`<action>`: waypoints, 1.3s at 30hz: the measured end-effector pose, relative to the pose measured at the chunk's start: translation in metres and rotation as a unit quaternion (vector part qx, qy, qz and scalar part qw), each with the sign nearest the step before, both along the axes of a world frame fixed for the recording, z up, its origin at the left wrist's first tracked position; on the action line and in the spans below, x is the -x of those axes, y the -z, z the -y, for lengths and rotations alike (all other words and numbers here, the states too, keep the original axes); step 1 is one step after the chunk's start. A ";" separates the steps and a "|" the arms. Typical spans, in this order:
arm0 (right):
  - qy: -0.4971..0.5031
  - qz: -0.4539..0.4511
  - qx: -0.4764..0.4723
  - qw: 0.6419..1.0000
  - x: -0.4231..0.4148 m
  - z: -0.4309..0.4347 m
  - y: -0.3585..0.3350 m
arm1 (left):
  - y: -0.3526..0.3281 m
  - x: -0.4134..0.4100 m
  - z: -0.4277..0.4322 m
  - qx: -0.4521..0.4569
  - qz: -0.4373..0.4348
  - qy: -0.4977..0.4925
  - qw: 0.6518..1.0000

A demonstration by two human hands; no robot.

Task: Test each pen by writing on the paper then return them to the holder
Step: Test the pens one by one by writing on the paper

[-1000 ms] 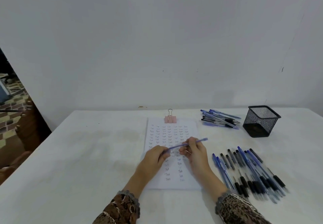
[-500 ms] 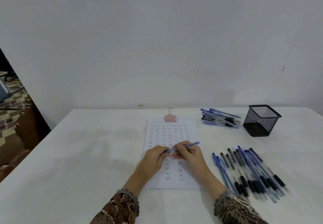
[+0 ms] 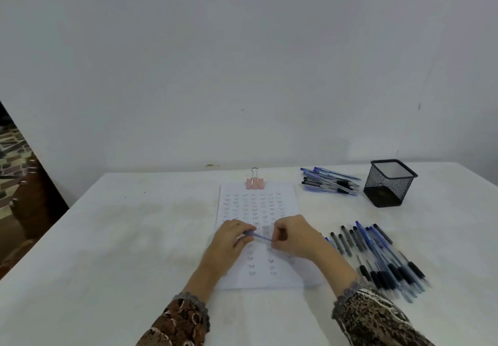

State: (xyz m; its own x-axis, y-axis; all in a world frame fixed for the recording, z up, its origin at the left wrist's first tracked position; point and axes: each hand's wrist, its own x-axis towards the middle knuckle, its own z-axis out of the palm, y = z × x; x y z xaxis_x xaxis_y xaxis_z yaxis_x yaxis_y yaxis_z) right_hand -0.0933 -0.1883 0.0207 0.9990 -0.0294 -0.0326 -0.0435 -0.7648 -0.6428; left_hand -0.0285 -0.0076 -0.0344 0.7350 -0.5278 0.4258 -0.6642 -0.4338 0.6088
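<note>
Holding one blue pen (image 3: 260,237) between both hands, the person has it low in the centre of the frame, just above the paper (image 3: 256,202). The left hand (image 3: 231,237) pinches the pen's left end with curled fingertips. The right hand (image 3: 293,237) has its fingers curled round the right end, so each grip is closed on the same pen.

The pen's long axis runs across the frame, left to right, dipping a little toward the right hand. Blur hides cap and tip, so I cannot tell which end is which. The pose reads as capping or uncapping.

The black mesh holder (image 3: 388,184) stands on the tabletop (image 3: 121,237) at the upper right, well apart from both hands, with no pen showing above its rim. It lies on the right hand's side, so that hand is the nearer one for the return. A pile of pens (image 3: 328,181) lies just left of the holder. A row of pens (image 3: 377,254) lies at the lower right, beside the right forearm.

For writing, the pen would have to swing from lying crosswise to pointing down at the sheet's bare lower part.
</note>
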 end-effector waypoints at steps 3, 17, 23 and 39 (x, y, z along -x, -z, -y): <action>-0.026 -0.020 0.108 0.994 0.008 0.002 -0.003 | -0.001 0.001 -0.001 -0.003 0.001 -0.013 1.000; 0.427 -0.150 0.120 0.884 0.085 0.135 0.010 | 0.006 -0.005 -0.008 -0.135 -0.054 -0.221 0.964; 0.404 -0.179 0.124 0.888 0.084 0.147 0.009 | 0.004 -0.004 -0.008 -0.127 -0.064 -0.220 0.965; 0.187 -0.053 0.222 0.955 -0.068 0.145 -0.021 | 0.006 -0.004 -0.009 -0.112 -0.053 -0.222 0.967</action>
State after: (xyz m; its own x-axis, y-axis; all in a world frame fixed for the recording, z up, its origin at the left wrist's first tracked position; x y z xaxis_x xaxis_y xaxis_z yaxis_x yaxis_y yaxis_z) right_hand -0.0250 -0.3333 0.0419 0.9077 -0.4181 -0.0350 -0.4141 -0.8793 -0.2351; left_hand -0.0249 0.0011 -0.0408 0.9440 -0.2194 0.2464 -0.3199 -0.7911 0.5213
